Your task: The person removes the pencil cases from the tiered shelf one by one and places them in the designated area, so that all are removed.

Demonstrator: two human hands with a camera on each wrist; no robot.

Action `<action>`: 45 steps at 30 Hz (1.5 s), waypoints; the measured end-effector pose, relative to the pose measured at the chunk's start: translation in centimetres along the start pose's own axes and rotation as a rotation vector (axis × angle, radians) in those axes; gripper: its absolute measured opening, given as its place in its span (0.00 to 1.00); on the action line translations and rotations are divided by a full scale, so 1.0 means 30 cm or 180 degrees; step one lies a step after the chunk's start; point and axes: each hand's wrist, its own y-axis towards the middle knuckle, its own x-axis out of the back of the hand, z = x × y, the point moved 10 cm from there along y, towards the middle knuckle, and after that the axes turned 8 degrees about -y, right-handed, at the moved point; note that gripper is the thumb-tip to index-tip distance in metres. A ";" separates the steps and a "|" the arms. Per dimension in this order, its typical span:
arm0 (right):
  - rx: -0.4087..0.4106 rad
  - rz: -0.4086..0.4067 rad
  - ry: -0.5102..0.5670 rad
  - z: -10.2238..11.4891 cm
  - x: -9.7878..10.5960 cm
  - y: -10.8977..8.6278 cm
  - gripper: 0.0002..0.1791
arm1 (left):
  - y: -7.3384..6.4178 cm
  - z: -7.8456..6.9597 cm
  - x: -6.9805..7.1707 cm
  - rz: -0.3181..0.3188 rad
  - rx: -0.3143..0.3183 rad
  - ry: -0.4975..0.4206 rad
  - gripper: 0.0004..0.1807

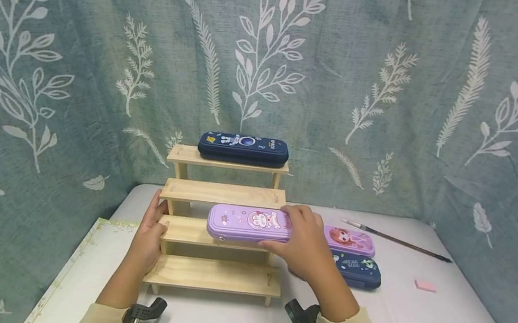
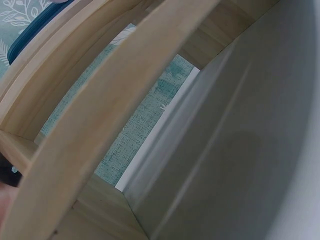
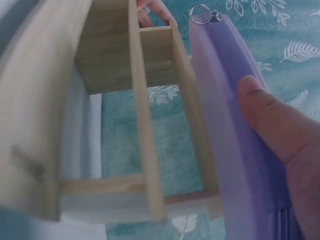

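A four-tier wooden display rack stands on the table, its tiers rising toward the back. At its left side, my left hand holds the end of the middle tiers; those fingers also show in the right wrist view. My right hand grips the right end of a purple pencil case with a cartoon bunny on it. This case is in front of the two middle tiers, and whether it touches a tier I cannot tell. The thumb presses its zipped side. A navy space pencil case lies on the top tier.
Right of the rack lie another purple pencil case with a girl figure and a dark blue one, partly behind my right hand. Farther right are a brush and a pink eraser. A patterned curtain hangs behind.
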 end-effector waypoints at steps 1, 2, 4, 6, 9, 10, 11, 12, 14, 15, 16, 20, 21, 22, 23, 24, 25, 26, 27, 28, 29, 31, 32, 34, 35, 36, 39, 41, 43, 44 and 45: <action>0.0005 -0.0008 -0.0008 -0.012 -0.003 -0.010 0.56 | 0.000 0.001 0.001 -0.0006 -0.0003 0.0001 0.54; 0.0011 -0.0009 -0.0015 -0.025 -0.006 -0.019 0.56 | 0.001 0.003 0.001 -0.0007 -0.0004 -0.0009 0.54; 0.0039 -0.0032 -0.0020 -0.051 -0.007 -0.040 0.56 | 0.002 0.008 -0.001 0.0004 -0.0012 -0.0039 0.54; 0.0061 -0.0064 -0.0049 -0.077 -0.004 -0.060 0.56 | 0.003 0.012 -0.005 0.0013 -0.0013 -0.0059 0.54; 0.0083 -0.0114 -0.0075 -0.115 0.005 -0.086 0.54 | 0.004 0.015 -0.011 0.0033 -0.0014 -0.0069 0.54; 0.0085 -0.0126 -0.0090 -0.127 0.007 -0.093 0.53 | 0.003 0.015 -0.012 0.0030 -0.0002 -0.0045 0.54; 0.0082 -0.0127 -0.0097 -0.137 0.009 -0.099 0.53 | 0.001 0.012 -0.013 0.0025 0.0000 -0.0032 0.54; 0.0079 -0.0132 -0.0095 -0.146 0.009 -0.105 0.52 | 0.000 0.008 -0.012 0.0023 -0.0006 -0.0010 0.54; 0.0074 -0.0150 -0.0091 -0.163 0.009 -0.116 0.52 | -0.004 -0.001 -0.009 0.0025 -0.0013 0.0016 0.54; 0.0071 -0.0157 -0.0080 -0.170 0.010 -0.121 0.52 | -0.006 -0.005 -0.006 0.0020 -0.0006 0.0028 0.54; 0.0071 -0.0174 -0.0068 -0.178 0.010 -0.126 0.52 | -0.008 -0.008 -0.005 0.0018 -0.0006 0.0032 0.54; 0.0043 -0.0240 -0.0040 -0.214 0.016 -0.148 0.53 | -0.010 -0.008 -0.002 0.0023 0.0006 -0.0016 0.54; 0.0025 -0.0242 -0.0030 -0.225 0.017 -0.155 0.53 | -0.011 -0.006 -0.002 0.0017 0.0019 -0.0018 0.54; 0.0009 -0.0247 -0.0017 -0.237 0.017 -0.162 0.53 | -0.012 -0.004 -0.003 0.0016 0.0028 -0.0022 0.55; -0.0004 -0.0247 -0.0003 -0.247 0.018 -0.170 0.53 | -0.012 -0.002 -0.002 0.0003 0.0038 -0.0010 0.55; -0.0014 -0.0252 0.0018 -0.258 0.018 -0.178 0.53 | -0.013 -0.002 -0.003 0.0011 0.0039 -0.0008 0.55; -0.0027 -0.0256 0.0037 -0.269 0.018 -0.185 0.53 | -0.014 -0.005 -0.003 0.0015 0.0021 0.0017 0.54; -0.0038 -0.0267 0.0040 -0.280 0.018 -0.192 0.54 | -0.014 -0.005 -0.003 0.0012 0.0016 0.0037 0.54; -0.0047 -0.0283 0.0047 -0.292 0.019 -0.199 0.54 | -0.013 -0.008 -0.003 0.0017 -0.0011 0.0050 0.54; -0.0043 -0.0310 0.0048 -0.302 0.022 -0.206 0.54 | -0.012 -0.010 -0.004 0.0020 -0.0026 0.0053 0.54; -0.0037 -0.0333 0.0046 -0.314 0.025 -0.211 0.55 | -0.011 -0.011 -0.004 0.0024 -0.0043 0.0047 0.54; -0.0027 -0.0366 0.0048 -0.338 0.030 -0.223 0.56 | -0.008 -0.009 -0.005 0.0034 -0.0049 0.0014 0.54; -0.0021 -0.0385 0.0053 -0.349 0.034 -0.227 0.57 | -0.006 -0.007 -0.005 0.0035 -0.0044 -0.0005 0.54; -0.0015 -0.0397 0.0075 -0.372 0.041 -0.236 0.57 | -0.006 -0.002 -0.004 0.0034 -0.0024 -0.0027 0.55; -0.0023 -0.0388 0.0083 -0.384 0.043 -0.240 0.57 | -0.006 -0.001 -0.004 0.0041 -0.0022 -0.0032 0.55; -0.0043 -0.0383 0.0089 -0.396 0.047 -0.244 0.57 | -0.006 0.001 -0.004 0.0046 -0.0021 -0.0027 0.55; -0.0120 -0.0342 0.0087 -0.433 0.054 -0.256 0.55 | -0.007 -0.002 -0.006 0.0065 -0.0050 -0.0011 0.55; -0.0177 -0.0306 0.0083 -0.455 0.059 -0.265 0.55 | -0.007 -0.003 -0.007 0.0080 -0.0068 -0.0002 0.55; -0.0223 -0.0275 0.0077 -0.475 0.063 -0.274 0.55 | -0.007 -0.005 -0.007 0.0087 -0.0083 -0.0022 0.55; -0.0242 -0.0254 0.0075 -0.484 0.063 -0.279 0.56 | -0.007 -0.004 -0.007 0.0085 -0.0083 -0.0031 0.55; -0.0258 -0.0241 0.0074 -0.492 0.064 -0.284 0.56 | -0.007 -0.003 -0.006 0.0085 -0.0074 -0.0043 0.55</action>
